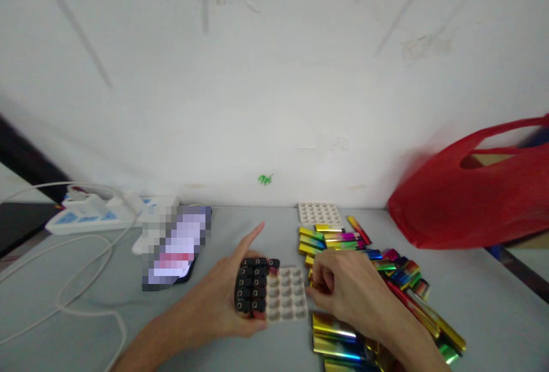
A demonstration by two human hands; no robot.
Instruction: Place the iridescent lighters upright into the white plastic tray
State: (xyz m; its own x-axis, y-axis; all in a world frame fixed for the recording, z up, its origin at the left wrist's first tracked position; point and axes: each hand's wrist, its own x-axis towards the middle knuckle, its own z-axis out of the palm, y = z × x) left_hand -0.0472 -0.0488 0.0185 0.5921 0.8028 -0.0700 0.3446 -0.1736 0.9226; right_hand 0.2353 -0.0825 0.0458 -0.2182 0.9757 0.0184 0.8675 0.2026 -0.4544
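Note:
My left hand [227, 292] wraps round the left side of a white slotted tray [286, 298], against the upright black-ended lighters standing in it; one finger sticks out upward. The black-ended lighters [252, 283] fill the two left columns, and a single lighter [273, 263] stands at the top of the third. Bare slots show across the rest of the tray. Just right of the tray, my right hand [338, 280] has its fingers curled together over a heap of shiny metallic lighters [338, 335]. Whatever is in its fingertips is hidden.
Behind the heap, a second white slotted tray [319, 214] lies near the wall. A red bag [472, 189] stands at the back right. On the left are a phone [180, 246], a white power strip [94, 220] and loose white cables [92, 309].

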